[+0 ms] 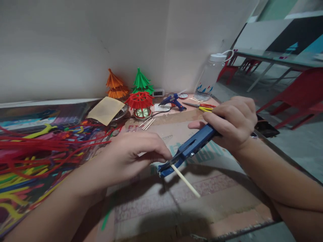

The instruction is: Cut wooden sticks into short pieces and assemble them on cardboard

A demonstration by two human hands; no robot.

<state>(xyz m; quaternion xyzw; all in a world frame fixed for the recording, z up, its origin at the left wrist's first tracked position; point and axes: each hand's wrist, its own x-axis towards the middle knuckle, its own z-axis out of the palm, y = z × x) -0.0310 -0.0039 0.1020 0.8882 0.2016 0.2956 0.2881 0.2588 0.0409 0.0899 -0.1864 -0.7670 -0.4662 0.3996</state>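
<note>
My right hand (233, 121) is wrapped round the handle of a blue hand cutter (196, 141), which slants down to the left above the table. A pale wooden stick (186, 181) passes between the cutter's jaws, its free end pointing down to the right. On the other side of the jaws, my left hand (136, 151) pinches the stick between thumb and fingers; the held end is hidden by the fingertips. Behind the hands stands a small red-roofed model (140, 105), with several short cut sticks (148, 124) lying in front of it.
Bundles of coloured pipe cleaners (22, 161) cover the left side. Orange (116, 85) and green (142, 81) roof pieces stand by the wall. Further right are a blue glue gun (174, 101), scissors (193, 105) and a water bottle (209, 77). A red chair (302, 90) stands beyond the table's edge.
</note>
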